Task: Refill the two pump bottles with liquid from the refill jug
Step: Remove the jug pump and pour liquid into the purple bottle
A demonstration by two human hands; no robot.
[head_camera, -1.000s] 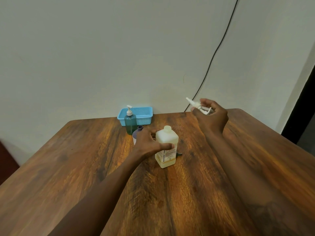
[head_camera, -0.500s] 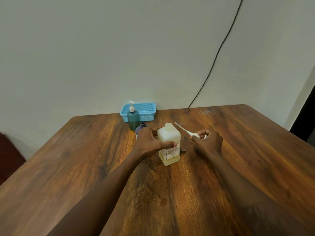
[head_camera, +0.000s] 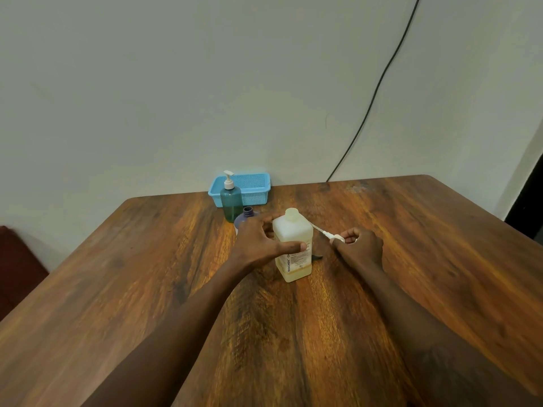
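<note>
Left hand (head_camera: 258, 243) grips the upright refill jug (head_camera: 292, 232); right hand (head_camera: 360, 246) pinches a white pump head (head_camera: 335, 237), whose tube slants left and away, toward the jug.

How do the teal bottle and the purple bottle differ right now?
The teal bottle carries a white pump; the purple bottle has a bare open neck. The teal bottle shows in full; the purple bottle is partly hidden behind the left hand. Both stand upright.

Left hand (head_camera: 258, 245) grips the refill jug (head_camera: 293, 230); right hand (head_camera: 360, 248) pinches the pump head (head_camera: 335, 237).
</note>
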